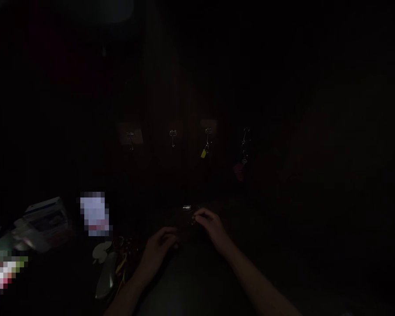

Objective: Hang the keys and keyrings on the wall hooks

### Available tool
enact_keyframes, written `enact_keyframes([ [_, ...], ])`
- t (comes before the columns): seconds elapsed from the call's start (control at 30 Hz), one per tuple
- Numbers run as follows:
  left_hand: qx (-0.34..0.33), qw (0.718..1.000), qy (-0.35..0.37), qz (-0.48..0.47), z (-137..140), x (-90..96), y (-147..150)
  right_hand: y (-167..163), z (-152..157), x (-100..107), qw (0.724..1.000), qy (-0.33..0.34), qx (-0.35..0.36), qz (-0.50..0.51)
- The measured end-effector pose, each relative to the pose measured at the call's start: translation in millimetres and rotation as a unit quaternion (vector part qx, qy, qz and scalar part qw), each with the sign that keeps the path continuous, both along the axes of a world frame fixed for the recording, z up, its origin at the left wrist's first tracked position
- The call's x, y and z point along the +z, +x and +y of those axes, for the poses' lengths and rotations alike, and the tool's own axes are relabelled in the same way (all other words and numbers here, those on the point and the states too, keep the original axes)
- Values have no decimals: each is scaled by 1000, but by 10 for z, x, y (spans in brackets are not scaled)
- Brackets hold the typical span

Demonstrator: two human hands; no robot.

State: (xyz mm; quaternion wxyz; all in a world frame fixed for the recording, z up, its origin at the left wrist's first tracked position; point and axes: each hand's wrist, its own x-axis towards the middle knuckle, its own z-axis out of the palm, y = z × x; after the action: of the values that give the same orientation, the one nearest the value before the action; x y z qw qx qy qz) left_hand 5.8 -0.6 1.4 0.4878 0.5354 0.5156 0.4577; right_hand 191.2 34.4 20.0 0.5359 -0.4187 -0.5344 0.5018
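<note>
The scene is very dark. My right hand (212,224) has its thumb and fingers pinched together at the tips; whatever small thing they hold is too dark to make out. Just left of those fingertips is a small shiny metal piece (187,207), perhaps a hook's mount. My left hand (159,245) rests lower and to the left, fingers loosely curved and apart from the thumb, with nothing visible between them.
On the dark upright surface ahead hang metal hooks, one holding a yellow-tagged key (203,152), another carrying keys with a reddish tag (238,171). At left are a box (48,217), a blurred-out bright panel (95,214), a pale elongated object (105,276) and small tangled items (121,263).
</note>
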Motion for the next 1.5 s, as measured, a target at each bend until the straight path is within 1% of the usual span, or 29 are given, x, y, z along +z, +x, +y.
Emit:
enact_keyframes([
  [0.17,-9,1000,5,19,-17,17,19,146,84,23,998,18,-33,46],
  [0.27,-9,1000,3,20,-25,23,24,238,137,133,997,23,-52,60],
  [0.37,-18,1000,-1,26,-23,8,18,325,200,339,993,44,-80,74],
  [0.53,-44,998,16,46,-15,-34,4,435,350,781,979,105,-149,96],
  [0.67,-54,998,9,45,-20,-32,7,448,437,1115,969,133,-178,105],
  [0.8,-46,998,5,40,-29,-14,16,385,489,1370,968,148,-177,96],
  [0.93,-51,998,5,42,-22,-23,14,294,567,1552,968,154,-175,97],
  [1.03,-44,998,1,47,-8,-39,9,245,637,1637,966,144,-188,99],
  [1.17,-37,998,5,59,-4,-36,12,221,700,1667,965,114,-215,101],
  [1.37,-46,998,7,44,-26,2,15,213,709,1614,966,85,-230,86],
  [1.5,-60,997,6,43,-20,-8,-1,199,691,1539,964,99,-240,48],
])
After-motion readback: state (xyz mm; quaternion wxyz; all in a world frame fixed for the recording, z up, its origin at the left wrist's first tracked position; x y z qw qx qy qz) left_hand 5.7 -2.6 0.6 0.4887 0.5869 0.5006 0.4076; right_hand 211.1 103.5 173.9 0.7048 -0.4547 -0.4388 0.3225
